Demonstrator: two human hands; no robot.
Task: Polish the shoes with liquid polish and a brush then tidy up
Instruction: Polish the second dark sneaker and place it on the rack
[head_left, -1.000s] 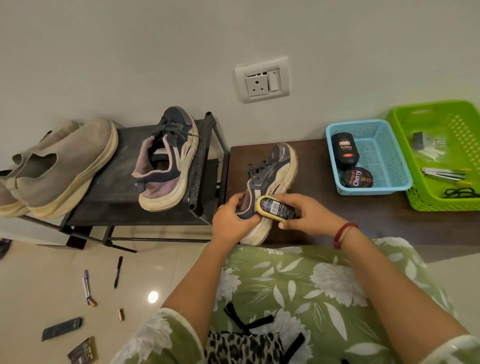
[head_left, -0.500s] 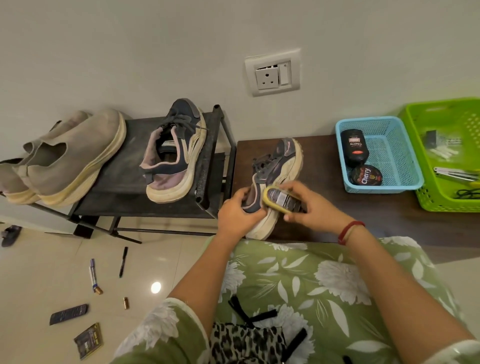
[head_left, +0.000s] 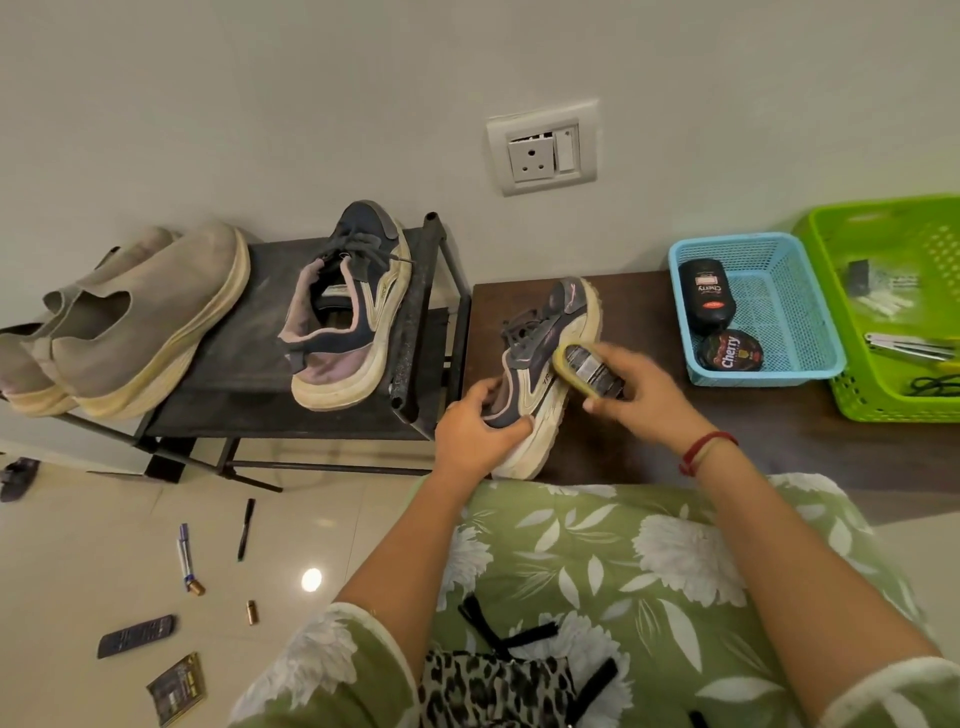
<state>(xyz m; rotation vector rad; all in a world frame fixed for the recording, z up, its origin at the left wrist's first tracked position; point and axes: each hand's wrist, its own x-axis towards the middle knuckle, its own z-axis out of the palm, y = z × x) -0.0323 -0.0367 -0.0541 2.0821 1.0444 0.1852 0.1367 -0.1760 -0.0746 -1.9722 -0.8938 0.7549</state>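
A dark sneaker is laid on the brown table, with its toe towards the wall. Its heel is gripped by the left hand, the fingers being curled round the back of the shoe. A brush with a yellow rim and a black label is held in the right hand and is pressed against the side of this sneaker, near the laces. The matching sneaker is seen on the black rack, beside a pair of grey slip-on shoes. On the right part of the table a blue basket is placed, in which a black polish bottle and a round polish tin are lying. A green basket is set just beside it. Pens, batteries and a remote are scattered on the floor.
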